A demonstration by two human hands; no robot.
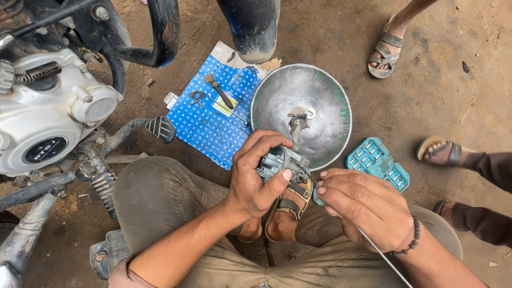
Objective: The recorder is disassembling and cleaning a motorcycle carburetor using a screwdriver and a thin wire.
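- The left hand [255, 178] reaches in from the lower left, forearm slanting up across the knee, and is curled tight round a small grey metal carburettor [281, 161]; the thumb lies flat along its near side and the fingers wrap over the top.
- The carburettor is held in the air above the person's sandalled foot [288, 205], just in front of the near rim of a round metal bowl [330, 101].
- The right hand [362, 205] comes in from the lower right, a dark bead bracelet [412, 237] at the wrist. Its fingers are drawn together in a pinch on a thin stiff wire [380, 249], which runs from the carburettor back past the wrist to the bottom edge.
- A bit of teal shows under the right fingers; whether it is held I cannot tell.
- In the bowl lie a few small metal parts [298, 120].
- A teal plastic case [377, 162] of small bits sits on the ground just right of the bowl.
- A blue patterned sheet [208, 125] lies left of the bowl with a screwdriver [218, 90] on it.
- The ground is bare, dusty earth [453, 106].
- A motorcycle engine [48, 114] and footpeg stand at the left; a tyre [250, 26] at top centre.
- Other people's sandalled feet [386, 50] stand at the top right and right edge.
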